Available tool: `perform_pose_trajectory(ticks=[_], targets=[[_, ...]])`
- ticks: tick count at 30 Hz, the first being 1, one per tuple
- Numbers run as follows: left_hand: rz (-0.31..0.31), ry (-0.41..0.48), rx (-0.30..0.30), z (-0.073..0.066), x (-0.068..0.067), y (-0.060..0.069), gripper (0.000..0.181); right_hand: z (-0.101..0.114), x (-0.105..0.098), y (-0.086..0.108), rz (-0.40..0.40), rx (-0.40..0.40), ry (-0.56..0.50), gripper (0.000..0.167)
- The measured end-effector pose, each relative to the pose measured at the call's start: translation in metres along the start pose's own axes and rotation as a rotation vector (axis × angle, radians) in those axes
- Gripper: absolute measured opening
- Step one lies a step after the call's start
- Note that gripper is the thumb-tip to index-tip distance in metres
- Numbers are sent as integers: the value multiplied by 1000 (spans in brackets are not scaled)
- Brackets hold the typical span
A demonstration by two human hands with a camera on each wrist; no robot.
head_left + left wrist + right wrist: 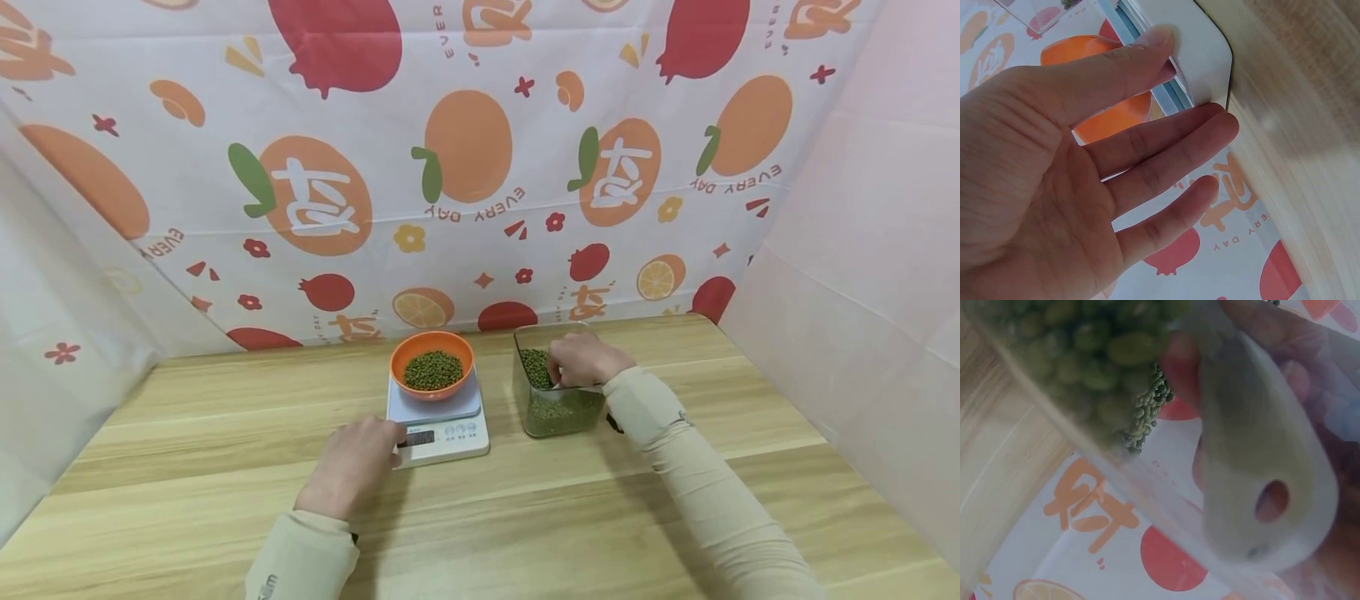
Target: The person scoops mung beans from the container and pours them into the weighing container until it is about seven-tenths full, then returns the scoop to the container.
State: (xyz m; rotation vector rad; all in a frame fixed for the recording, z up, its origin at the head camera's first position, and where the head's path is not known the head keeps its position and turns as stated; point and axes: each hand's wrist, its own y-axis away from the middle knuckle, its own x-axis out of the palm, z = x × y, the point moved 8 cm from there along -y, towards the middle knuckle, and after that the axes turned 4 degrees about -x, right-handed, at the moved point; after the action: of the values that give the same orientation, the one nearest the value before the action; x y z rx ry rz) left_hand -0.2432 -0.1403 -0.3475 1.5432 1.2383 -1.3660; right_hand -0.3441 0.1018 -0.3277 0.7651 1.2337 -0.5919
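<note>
Mung beans lie in an orange bowl on a white kitchen scale. My left hand touches the scale's front left corner; in the left wrist view its thumb lies against the scale's edge, the other fingers loosely extended beside it. To the right stands a clear container with more mung beans. Inside its top, my right hand grips a pale spoon by its handle, which has a hole near the end. The spoon's bowl is hidden.
Everything stands on a wooden table. A fruit-printed cloth hangs directly behind the table's back edge, and a pale cloth wall runs along the right side. The container's upright walls surround the right hand's fingers.
</note>
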Motion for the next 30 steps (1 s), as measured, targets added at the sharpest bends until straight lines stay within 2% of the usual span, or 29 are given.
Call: perform_pose_trajectory(ticks=[5, 20, 30], targets=[[13, 0, -6, 0, 1, 0, 14, 2, 1, 0, 4, -20, 33, 23], [-8, -7, 10, -1, -1, 0, 15, 6, -2, 1, -15, -44, 63, 26], [10, -10, -2, 1, 0, -1, 15, 7, -5, 1, -38, -76, 77, 24]])
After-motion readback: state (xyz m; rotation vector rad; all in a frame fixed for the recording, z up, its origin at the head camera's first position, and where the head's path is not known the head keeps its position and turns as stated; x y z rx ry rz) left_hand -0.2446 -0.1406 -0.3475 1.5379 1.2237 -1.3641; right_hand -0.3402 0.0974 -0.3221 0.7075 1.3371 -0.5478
